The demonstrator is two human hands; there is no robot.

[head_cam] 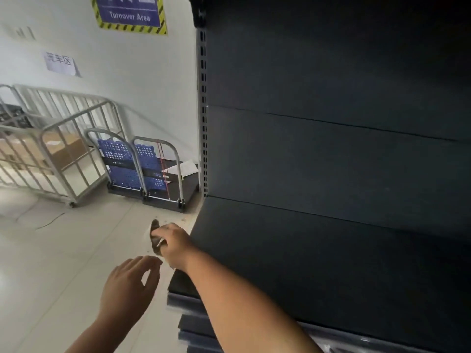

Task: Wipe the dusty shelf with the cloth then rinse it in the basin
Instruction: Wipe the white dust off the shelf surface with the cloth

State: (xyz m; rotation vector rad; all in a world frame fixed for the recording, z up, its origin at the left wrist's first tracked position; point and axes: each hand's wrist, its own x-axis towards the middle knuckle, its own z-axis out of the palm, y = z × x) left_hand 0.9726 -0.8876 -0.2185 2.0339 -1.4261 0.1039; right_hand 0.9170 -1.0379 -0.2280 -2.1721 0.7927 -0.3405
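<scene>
A dark empty shelf of a black metal rack fills the right of the head view. My right hand reaches past the shelf's left end and is shut on a crumpled grey-brown cloth, which hangs over the floor just off the shelf edge. My left hand hovers below it over the floor, fingers apart and curled, holding nothing. Small dark crumbs lie on the floor near the cloth. No basin shows.
Two folded platform trolleys with blue plastic panels stand by the white wall beside the rack's slotted upright. Metal roll cages with cardboard boxes stand at the left. Lower shelf edges stick out below my right arm. Pale tiled floor lies to the left.
</scene>
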